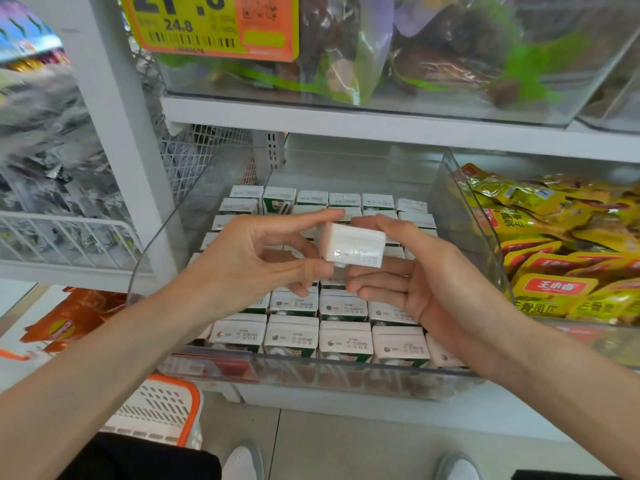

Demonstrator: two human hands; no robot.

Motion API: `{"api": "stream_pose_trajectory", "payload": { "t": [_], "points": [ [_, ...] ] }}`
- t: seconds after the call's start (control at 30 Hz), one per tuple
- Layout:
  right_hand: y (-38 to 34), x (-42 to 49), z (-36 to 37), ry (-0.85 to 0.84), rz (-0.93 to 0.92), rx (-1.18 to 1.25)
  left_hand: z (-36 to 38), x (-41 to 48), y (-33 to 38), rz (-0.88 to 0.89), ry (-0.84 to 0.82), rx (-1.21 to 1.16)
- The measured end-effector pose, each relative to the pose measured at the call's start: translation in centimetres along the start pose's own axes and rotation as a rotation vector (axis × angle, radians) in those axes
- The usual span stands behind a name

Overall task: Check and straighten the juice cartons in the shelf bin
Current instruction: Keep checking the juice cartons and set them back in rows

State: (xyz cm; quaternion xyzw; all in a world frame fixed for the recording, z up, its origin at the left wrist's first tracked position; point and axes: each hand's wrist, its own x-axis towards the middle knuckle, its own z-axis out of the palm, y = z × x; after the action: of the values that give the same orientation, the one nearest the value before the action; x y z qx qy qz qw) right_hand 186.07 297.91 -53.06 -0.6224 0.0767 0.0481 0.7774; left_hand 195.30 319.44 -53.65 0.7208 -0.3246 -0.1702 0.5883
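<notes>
A clear plastic shelf bin (485,244) holds several rows of small white-topped juice cartons (292,332) standing upright, with printed date codes on their tops. One carton (355,245) is lifted above the rows, its white top facing me. My left hand (263,254) pinches its left end between forefinger and thumb. My right hand (415,275) holds its right side, thumb on top and fingers underneath. At the back, one carton (278,200) shows its green side. My hands hide the middle rows.
A neighbouring clear bin (568,244) on the right is full of yellow snack packets. Above, a white shelf (346,123) carries a bin of bagged goods with a yellow price tag (211,26). An orange-rimmed white basket (162,410) stands on the floor at lower left.
</notes>
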Motion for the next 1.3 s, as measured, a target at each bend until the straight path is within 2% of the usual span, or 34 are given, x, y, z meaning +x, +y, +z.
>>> {"api": "stream_pose_trajectory", "payload": {
  "t": [0.17,0.33,0.5,0.7,0.97,1.2,1.3],
  "points": [
    [-0.2,0.0,-0.3,0.024,-0.054,-0.026,0.4,-0.2,0.5,-0.081,-0.01,-0.076],
    [0.3,0.0,-0.4,0.068,-0.139,-0.166,0.8,0.0,0.7,-0.13,0.063,-0.08],
    [0.5,0.3,0.1,0.117,-0.13,-0.242,0.8,0.3,0.5,-0.189,0.128,-0.05],
    [0.4,0.2,-0.2,0.117,-0.123,-0.256,0.4,0.3,0.2,-0.155,0.112,-0.015],
    [0.7,0.3,-0.6,0.168,-0.221,-0.369,-0.1,0.3,-0.2,-0.024,0.153,0.078],
    [0.3,0.6,-0.2,0.006,-0.116,-0.106,-0.1,0.5,-0.3,0.086,0.254,0.218],
    [-0.1,0.6,0.2,-0.002,-0.083,-0.015,-0.1,0.4,-0.1,0.104,0.288,0.246]
  ]
}}
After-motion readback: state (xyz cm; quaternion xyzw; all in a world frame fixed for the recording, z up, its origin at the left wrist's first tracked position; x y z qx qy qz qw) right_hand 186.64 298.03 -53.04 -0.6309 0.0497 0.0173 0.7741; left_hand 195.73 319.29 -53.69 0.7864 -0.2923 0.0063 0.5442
